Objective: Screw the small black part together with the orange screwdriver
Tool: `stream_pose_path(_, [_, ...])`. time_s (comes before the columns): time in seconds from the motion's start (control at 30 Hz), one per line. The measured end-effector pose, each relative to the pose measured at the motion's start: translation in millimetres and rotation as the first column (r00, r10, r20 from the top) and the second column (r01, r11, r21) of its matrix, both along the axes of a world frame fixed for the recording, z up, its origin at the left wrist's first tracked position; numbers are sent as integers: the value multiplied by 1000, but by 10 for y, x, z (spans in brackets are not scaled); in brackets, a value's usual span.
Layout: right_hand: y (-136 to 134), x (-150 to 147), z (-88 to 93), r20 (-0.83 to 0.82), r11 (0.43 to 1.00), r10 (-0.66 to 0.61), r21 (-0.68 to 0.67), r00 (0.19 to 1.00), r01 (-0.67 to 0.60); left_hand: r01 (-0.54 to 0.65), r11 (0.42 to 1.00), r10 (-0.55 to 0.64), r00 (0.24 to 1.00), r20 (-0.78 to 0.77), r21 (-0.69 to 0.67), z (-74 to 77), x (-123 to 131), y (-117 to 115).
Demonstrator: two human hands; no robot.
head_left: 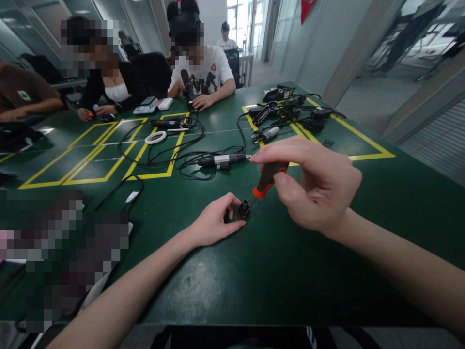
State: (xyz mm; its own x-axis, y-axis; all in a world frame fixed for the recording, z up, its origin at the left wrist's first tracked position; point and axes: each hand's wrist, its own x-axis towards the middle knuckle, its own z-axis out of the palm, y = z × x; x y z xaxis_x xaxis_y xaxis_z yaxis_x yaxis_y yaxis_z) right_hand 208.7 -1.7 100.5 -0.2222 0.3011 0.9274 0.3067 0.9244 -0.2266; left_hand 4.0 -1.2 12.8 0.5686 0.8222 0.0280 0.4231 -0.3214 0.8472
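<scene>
My left hand (215,222) pinches a small black round part (242,211) and holds it down on the green table (276,271). My right hand (312,182) is closed round the black and orange handle of a screwdriver (267,179), which slants down to the left with its tip at the top of the small part. Just beyond the hands lies a black pen-shaped tool with a cable (221,160).
Black cables (163,155) loop over yellow tape lines (109,169) at mid table, beside a white ring (155,137). More tools and adapters (286,114) lie at the far right. Three people sit at the far side, hands on the table. A blurred patch covers the near left.
</scene>
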Motion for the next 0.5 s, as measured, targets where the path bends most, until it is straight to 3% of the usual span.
stream_pose_path(0.23, [-12, -1, 37, 15, 998, -58, 10, 998, 58, 7, 1000, -7, 1000, -10, 1, -24, -11, 14])
stream_pose_path(0.5, [-31, 6, 32, 16, 995, 57, -77, 998, -56, 3, 1000, -3, 1000, -17, 13, -6, -2, 3])
